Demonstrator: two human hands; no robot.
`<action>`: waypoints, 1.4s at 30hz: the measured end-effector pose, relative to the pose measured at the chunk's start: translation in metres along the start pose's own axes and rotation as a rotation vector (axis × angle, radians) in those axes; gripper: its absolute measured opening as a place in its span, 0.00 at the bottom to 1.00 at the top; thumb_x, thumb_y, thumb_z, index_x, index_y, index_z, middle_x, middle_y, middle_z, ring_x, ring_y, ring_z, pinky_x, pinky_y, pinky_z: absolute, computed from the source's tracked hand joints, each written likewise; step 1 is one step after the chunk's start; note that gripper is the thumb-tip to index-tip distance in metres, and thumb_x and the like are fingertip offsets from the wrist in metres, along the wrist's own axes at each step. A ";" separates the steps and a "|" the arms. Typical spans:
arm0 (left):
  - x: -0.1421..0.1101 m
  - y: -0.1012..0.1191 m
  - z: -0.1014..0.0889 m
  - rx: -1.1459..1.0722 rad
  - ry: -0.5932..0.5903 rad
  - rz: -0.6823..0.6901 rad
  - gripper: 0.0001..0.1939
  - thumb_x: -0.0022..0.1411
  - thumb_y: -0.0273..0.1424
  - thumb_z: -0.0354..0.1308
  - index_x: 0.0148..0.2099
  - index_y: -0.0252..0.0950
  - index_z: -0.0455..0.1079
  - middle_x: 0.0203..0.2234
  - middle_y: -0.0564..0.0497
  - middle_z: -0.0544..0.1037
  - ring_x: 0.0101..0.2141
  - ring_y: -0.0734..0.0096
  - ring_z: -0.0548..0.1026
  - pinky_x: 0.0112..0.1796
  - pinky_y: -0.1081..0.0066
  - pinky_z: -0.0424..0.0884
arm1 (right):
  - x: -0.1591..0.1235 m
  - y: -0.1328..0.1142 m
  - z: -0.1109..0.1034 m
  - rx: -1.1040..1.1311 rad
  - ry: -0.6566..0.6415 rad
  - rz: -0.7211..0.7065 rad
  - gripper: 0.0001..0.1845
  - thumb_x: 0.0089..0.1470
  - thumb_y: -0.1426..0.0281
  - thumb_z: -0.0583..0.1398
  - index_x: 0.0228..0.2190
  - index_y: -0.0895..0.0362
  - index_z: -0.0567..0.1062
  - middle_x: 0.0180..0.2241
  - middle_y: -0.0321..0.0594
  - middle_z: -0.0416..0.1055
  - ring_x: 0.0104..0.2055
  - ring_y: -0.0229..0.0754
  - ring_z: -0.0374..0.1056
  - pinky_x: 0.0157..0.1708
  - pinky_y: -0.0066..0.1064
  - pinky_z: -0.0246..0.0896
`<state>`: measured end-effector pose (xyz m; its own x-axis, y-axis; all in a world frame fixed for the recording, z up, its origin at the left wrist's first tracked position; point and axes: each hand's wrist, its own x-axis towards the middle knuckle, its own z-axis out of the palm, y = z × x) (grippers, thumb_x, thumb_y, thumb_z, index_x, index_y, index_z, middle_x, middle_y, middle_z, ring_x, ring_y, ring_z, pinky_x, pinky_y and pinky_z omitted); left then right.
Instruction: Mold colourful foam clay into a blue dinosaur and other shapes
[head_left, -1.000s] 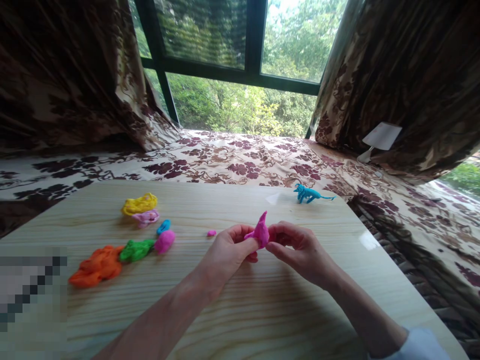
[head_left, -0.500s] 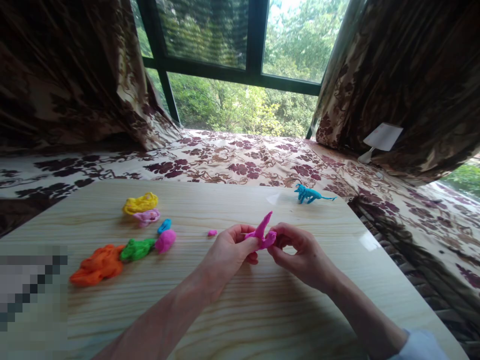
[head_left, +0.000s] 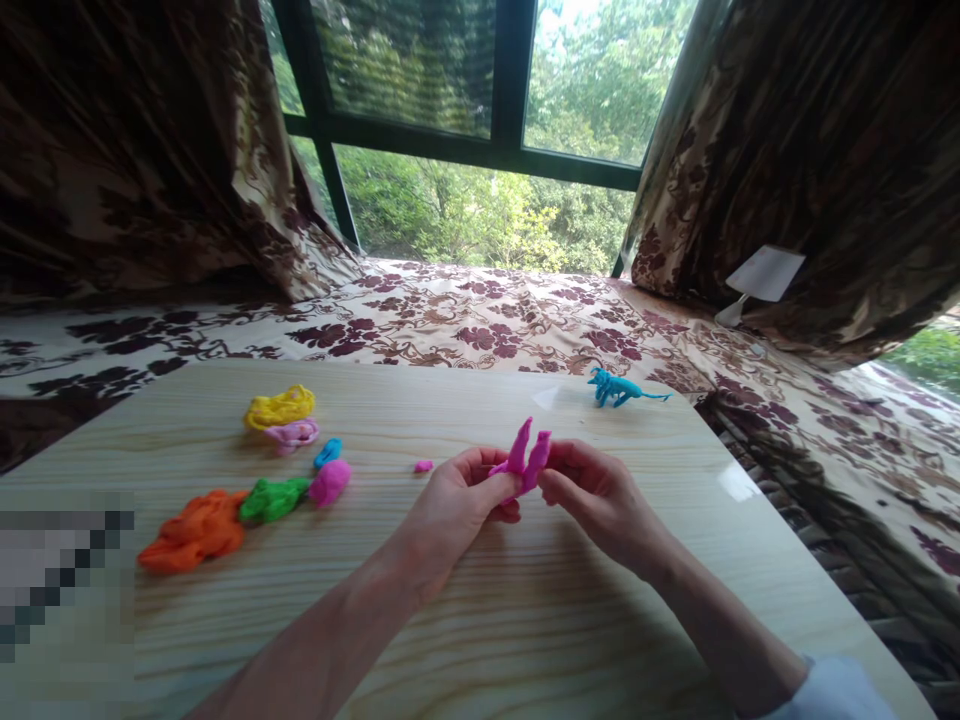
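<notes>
Between my two hands is a piece of bright pink modelling clay [head_left: 534, 463] with two long prongs that point up. My left hand [head_left: 466, 497] pinches its lower part between thumb and fingers. On the other side, my right hand [head_left: 598, 497] has its thumb and fingertips closed at the right prong. The clay's underside is hidden by my left thumb and fingers. A small pink clay bit [head_left: 424, 466] lies on the table just left of my left hand.
Clay lumps lie on the left of the wooden table [head_left: 450, 640]: orange [head_left: 195, 533], green [head_left: 274, 499], pink [head_left: 330, 483], blue [head_left: 328, 453], pale pink [head_left: 293, 434] and yellow [head_left: 280, 407]. A blue clay animal [head_left: 619, 387] stands at the far right. Beyond are a white lamp [head_left: 765, 273] and curtains.
The right prong of the pink clay has turned from lying low to pointing upward beside the other one. My right hand has shifted slightly with it; my left hand keeps its hold.
</notes>
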<state>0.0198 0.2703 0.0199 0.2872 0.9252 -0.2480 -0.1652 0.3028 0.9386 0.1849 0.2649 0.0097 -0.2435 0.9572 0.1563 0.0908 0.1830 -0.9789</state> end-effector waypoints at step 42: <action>-0.004 0.011 -0.005 0.510 -0.100 0.385 0.08 0.54 0.30 0.57 0.37 0.37 0.74 0.35 0.49 0.74 0.35 0.68 0.73 0.38 0.72 0.68 | 0.002 -0.003 -0.004 0.131 -0.100 0.184 0.12 0.50 0.72 0.56 0.36 0.59 0.76 0.26 0.36 0.72 0.30 0.37 0.65 0.31 0.28 0.60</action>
<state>0.0121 0.2707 0.0306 0.3877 0.9126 0.1299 0.1876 -0.2161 0.9582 0.1886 0.2669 0.0130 -0.3293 0.9436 -0.0340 0.0180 -0.0297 -0.9994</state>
